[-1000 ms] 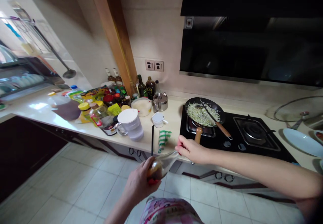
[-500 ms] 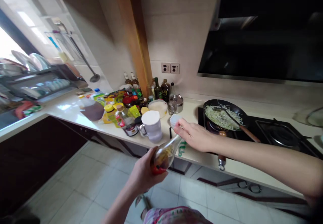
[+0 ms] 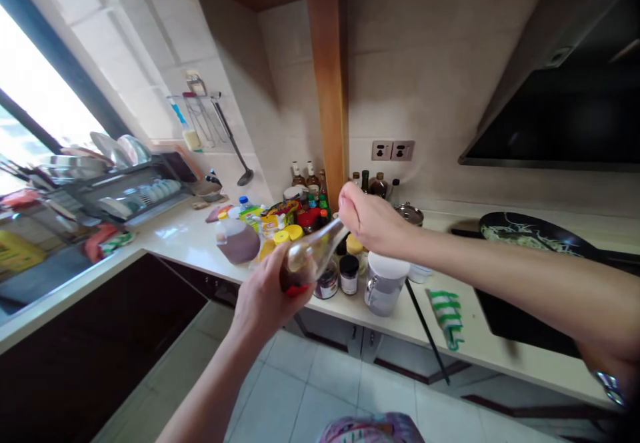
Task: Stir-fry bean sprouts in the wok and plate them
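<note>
Gripping a clear long-necked glass bottle (image 3: 303, 263) with both hands, I see it through the head camera, tilted in mid-air in front of the crowded pale tabletop (image 3: 473, 310). My left hand (image 3: 267, 293) is wrapped around the bottle's rounded body, near the red patch at its lower end. My right hand (image 3: 373, 213) is closed in a fist around the top of the neck, which slants up and to the right; the fist hides the mouth, so I cannot tell whether a cap is on it. Beyond the bottle, I have a small dark jar with a black lid (image 3: 349, 275) standing just beside a clear plastic pitcher with a white lid (image 3: 387, 290). To the right of the pitcher, a long thin black stick (image 3: 427, 330) reaches out past the tabletop's front edge, and a green-and-white striped cloth (image 3: 447, 313) lies near it. Over to the left, I make out a large translucent jug of brown liquid (image 3: 237, 240), with some round yellow lids (image 3: 293, 232) between it and the bottle. At the far right, partly behind my right forearm, a round black pan (image 3: 590, 246) holds pale, thin strands (image 3: 525, 236). A long-handled metal ladle (image 3: 235, 140) hangs on the wall at the left.
</note>
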`<state>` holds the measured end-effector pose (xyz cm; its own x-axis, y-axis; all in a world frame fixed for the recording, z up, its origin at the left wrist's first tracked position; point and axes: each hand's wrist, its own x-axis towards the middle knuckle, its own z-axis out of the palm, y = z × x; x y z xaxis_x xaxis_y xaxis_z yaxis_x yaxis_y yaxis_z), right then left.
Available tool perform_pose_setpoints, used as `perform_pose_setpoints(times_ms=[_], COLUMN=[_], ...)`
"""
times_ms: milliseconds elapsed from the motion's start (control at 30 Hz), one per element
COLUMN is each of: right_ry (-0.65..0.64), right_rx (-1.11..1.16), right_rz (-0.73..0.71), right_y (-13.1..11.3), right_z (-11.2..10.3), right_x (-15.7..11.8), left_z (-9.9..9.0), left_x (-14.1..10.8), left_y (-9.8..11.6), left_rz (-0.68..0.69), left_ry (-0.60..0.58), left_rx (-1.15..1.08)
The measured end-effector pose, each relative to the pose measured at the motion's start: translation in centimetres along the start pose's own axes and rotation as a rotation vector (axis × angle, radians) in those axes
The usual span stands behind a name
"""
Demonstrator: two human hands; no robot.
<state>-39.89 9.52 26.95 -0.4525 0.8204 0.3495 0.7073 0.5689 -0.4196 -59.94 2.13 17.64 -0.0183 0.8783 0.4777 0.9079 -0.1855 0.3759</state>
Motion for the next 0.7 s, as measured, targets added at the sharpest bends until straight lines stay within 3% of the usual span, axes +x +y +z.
perform_pose_setpoints(times_ms=[100,200,333,400,500,600,700], right_ry=[0.063,0.121,0.254,0.285,0.262,0.2,0.144], right_rx=[-0.039,-0.156,-0.33,-0.391,-0.46,-0.528,-0.556], right_rz=[-0.053,-0.108,-0.102,-0.071,-0.003,0.076,0.131], right_y=[-1.0,-1.1,0.0,1.6,5.3,9.6,13.2], right_z=[-0.4,-1.3,-1.9,-1.3,0.8,3.6,6.4], right_x=[5.0,10.0,17.5,21.3,26.0,29.2,31.1], left_z=[-0.3,0.9,2.8,3.2,3.4,3.9,4.8], left_x=[4.7,9.8,16.8,18.5,16.7,10.4,3.4], left_y=[-2.2,-3.4,-4.9,-6.4,-9.7,-13.3,-15.9], left_rz=[0.034,0.047,0.108,0.147,0.131,-0.077,-0.343], left_ry=[0.1,0.163,0.118,0.096,0.079,-0.037,-0.075], left_rx=[0.041,-0.04,-0.147,-0.16,-0.263,-0.472,-0.585])
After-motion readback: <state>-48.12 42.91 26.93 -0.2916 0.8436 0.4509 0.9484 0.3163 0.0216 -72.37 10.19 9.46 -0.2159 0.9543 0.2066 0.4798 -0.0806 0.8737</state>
